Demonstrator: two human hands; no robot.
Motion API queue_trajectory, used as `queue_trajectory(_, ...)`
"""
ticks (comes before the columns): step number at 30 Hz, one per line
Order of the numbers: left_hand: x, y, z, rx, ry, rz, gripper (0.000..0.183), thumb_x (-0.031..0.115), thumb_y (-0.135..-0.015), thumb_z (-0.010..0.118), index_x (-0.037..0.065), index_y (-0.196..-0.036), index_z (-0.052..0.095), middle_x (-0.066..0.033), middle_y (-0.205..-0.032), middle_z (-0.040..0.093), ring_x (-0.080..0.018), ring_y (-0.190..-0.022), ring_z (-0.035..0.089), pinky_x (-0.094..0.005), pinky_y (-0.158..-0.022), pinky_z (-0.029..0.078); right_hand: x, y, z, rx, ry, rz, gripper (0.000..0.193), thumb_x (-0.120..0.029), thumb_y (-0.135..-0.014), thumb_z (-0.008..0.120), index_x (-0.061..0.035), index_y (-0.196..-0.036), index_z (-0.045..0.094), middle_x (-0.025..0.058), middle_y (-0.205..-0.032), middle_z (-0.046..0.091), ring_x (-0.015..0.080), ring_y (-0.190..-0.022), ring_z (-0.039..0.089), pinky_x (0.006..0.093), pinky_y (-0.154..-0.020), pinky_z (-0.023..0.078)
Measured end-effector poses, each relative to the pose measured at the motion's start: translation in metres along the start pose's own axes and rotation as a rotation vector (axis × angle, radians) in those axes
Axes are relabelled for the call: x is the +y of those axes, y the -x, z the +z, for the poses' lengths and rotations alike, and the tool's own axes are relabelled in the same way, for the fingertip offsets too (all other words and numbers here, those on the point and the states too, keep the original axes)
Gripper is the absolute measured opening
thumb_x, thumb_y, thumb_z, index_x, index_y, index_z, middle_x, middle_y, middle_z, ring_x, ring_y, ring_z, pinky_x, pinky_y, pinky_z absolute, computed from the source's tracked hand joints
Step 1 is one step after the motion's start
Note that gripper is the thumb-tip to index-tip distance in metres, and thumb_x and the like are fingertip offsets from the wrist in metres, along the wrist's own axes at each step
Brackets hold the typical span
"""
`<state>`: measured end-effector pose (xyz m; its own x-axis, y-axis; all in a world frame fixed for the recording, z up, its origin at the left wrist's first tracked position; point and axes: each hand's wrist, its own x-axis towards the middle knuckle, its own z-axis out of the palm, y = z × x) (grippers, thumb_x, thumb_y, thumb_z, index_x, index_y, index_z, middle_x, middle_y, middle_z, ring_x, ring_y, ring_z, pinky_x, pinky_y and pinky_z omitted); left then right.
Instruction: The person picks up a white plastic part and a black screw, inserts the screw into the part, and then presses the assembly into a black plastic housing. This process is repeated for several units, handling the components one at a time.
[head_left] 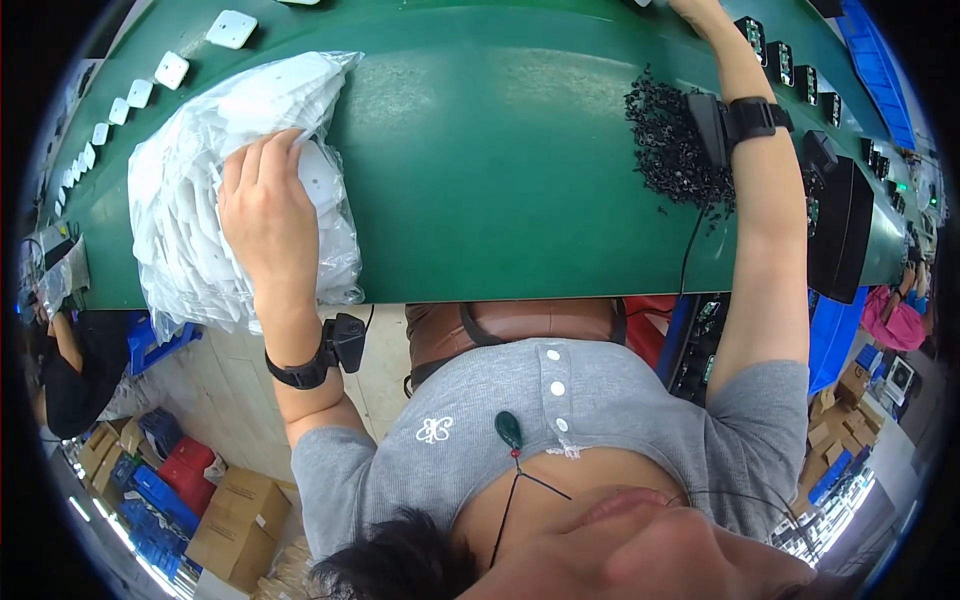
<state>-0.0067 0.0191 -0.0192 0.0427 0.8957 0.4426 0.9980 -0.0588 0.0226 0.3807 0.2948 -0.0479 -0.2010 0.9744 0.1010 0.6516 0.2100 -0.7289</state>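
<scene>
My left hand [265,200] rests on a clear plastic bag [345,235] packed with white flat plastic covers [190,215]. Its fingers are together and curl down among the covers at the bag's upper part; the fingertips are hidden, so what they grip cannot be made out. My right arm stretches far forward, and the right hand [692,8] is cut off by the upper edge of the picture. Beside it a bit of a white piece [643,2] shows, but whether the fingers touch it is out of view. Below that forearm lies a heap of small black parts [675,145].
White rounded square covers [172,70] run in a curved row along the table's left. Black housings with circuit boards [780,62] line the right, near a blue bin [880,70]. The green table's [500,200] front edge crosses before me. Other people work at both sides.
</scene>
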Motion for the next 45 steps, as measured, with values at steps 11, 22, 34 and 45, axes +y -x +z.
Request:
queue_trajectory(11,0.050,0.015,-0.010,-0.089,1.077,-0.469,0.013,0.008,-0.098,0.057,0.001,-0.107,0.064,-0.0027,-0.079,0.063,-0.0060,-0.057,0.056,-0.0206,-0.051,0.043,-0.064,0.167,-0.021,-0.130,0.358,-0.093,0.022,-0.015,-0.084,0.073,-0.0029,-0.100,0.066,0.0050,-0.081,0.064,0.0126,-0.072,0.058,0.0261,-0.067,0.047)
queue_trajectory(22,0.101,-0.003,0.031,-0.313,1.572,-0.442,0.023,0.001,-0.093,0.061,-0.003,-0.115,0.056,-0.0081,-0.091,0.065,-0.0100,-0.064,0.061,-0.0219,-0.050,0.048,-0.055,0.212,0.001,-0.030,0.396,-0.240,0.011,-0.004,-0.082,0.068,-0.0008,-0.089,0.060,0.0086,-0.083,0.054,0.0244,-0.076,0.056,0.0338,-0.069,0.047)
queue_trajectory(34,0.143,-0.026,0.042,-0.093,1.213,-0.025,0.015,-0.002,-0.088,0.059,0.005,-0.099,0.065,-0.0115,-0.081,0.057,-0.0227,-0.060,0.058,-0.0325,-0.056,0.047,-0.073,0.209,0.001,0.068,0.597,-0.266,0.007,-0.007,-0.086,0.066,-0.0052,-0.085,0.058,0.0057,-0.081,0.055,0.0229,-0.077,0.058,0.0331,-0.069,0.045)
queue_trajectory(45,0.140,-0.023,0.048,0.012,1.390,-0.159,0.017,-0.005,-0.090,0.058,0.002,-0.103,0.066,-0.0086,-0.086,0.057,-0.0158,-0.058,0.061,-0.0263,-0.051,0.050,-0.112,0.178,0.033,-0.213,-0.705,0.081,0.015,-0.009,-0.095,0.062,0.0013,-0.106,0.061,0.0052,-0.084,0.064,0.0105,-0.070,0.061,0.0213,-0.064,0.045)
